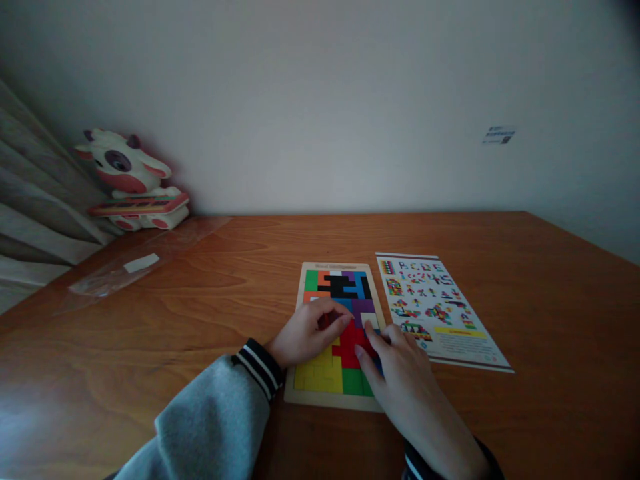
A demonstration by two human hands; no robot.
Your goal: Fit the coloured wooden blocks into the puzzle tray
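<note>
A wooden puzzle board (334,403) with a pale frame lies flat, filled with coloured blocks. Yellow pieces (320,373) are at its lower left, red pieces (350,347) in the middle and black ones (343,287) near the top. My left hand (313,330) rests over the board's left and middle part, thumb and fingers curved with a gap between them and nothing visible in it. On the board's right side, my right hand (400,370) touches the red and white pieces, its thumb and index finger apart and nothing held between them.
A printed sheet of colourful patterns (450,327) lies right of the board. Clear plastic wrapping (110,273) with a white label is on the wooden table (200,320) at left. Behind it sits a cow toy with a keyboard (135,183), beside a curtain (35,200).
</note>
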